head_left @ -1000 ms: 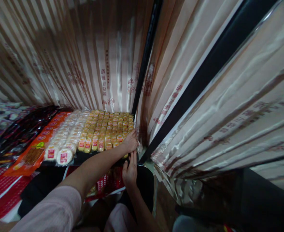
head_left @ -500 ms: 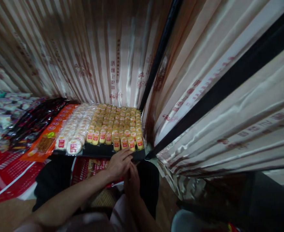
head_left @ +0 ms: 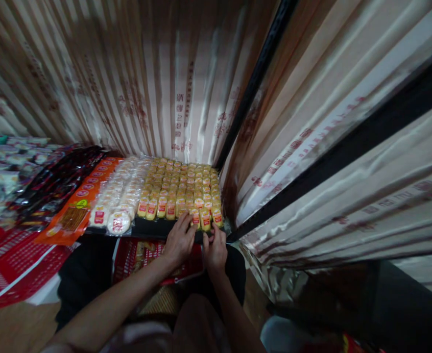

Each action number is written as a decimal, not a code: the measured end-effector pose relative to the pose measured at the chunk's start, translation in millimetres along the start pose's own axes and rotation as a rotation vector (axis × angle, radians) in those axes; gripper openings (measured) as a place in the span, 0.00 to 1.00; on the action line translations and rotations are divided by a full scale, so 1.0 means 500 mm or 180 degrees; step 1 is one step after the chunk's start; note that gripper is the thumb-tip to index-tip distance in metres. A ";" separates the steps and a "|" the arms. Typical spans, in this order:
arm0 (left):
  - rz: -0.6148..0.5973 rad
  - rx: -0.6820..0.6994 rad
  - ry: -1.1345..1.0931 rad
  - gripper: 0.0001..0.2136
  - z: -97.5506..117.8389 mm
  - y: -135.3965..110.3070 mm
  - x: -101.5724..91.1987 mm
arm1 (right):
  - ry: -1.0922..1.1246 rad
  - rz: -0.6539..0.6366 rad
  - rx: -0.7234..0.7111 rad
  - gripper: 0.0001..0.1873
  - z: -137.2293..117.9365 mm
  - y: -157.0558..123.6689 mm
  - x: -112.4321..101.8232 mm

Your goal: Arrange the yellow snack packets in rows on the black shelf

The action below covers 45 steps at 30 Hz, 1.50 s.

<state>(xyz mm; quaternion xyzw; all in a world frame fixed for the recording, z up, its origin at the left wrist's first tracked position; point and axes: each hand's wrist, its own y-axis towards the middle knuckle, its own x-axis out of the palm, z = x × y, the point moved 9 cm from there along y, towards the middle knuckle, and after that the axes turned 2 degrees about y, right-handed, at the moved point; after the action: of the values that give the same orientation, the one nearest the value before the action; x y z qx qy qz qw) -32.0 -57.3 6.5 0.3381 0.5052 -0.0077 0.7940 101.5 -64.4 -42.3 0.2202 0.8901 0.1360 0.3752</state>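
Observation:
Rows of small yellow snack packs (head_left: 179,184) with red labels fill the right part of a dark shelf (head_left: 153,228). My left hand (head_left: 180,241) reaches to the front row, its fingers stretched out and touching a yellow pack at the shelf's edge. Close beside it, my right hand (head_left: 215,251) has its fingers bent and pinched together at the shelf's front edge, just under the rightmost front packs. What they hold is too small to make out. Both forearms come up from the bottom of the view.
Round white packs (head_left: 118,221) with red labels lie left of the yellow ones, then orange packets (head_left: 74,215) and dark packets (head_left: 54,181). Plastic strip curtains (head_left: 172,88) hang behind and to the right, with black frame bars (head_left: 254,83). Red printed packaging (head_left: 153,252) sits below the shelf.
Both hands came back up from below the shelf edge to the front row of yellow packs. The view shifted a little to the right.

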 end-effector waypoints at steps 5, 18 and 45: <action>0.0111 -0.0089 0.0023 0.12 0.010 0.052 0.007 | 0.0107 0.0074 -0.0138 0.25 -0.017 0.022 -0.005; -0.0074 -0.0123 0.0662 0.21 0.009 0.090 0.051 | 0.0095 0.0190 -0.0250 0.29 0.029 0.018 0.038; 0.0276 -0.0128 0.0618 0.11 0.008 0.104 0.066 | 0.0188 0.0323 -0.0011 0.30 0.054 0.022 0.045</action>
<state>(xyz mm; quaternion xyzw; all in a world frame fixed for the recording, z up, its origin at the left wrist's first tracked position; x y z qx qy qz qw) 5.7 -8.3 8.3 0.3428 0.5647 0.0695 0.7475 110.5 -41.8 -69.8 0.2603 0.8882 0.1629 0.3418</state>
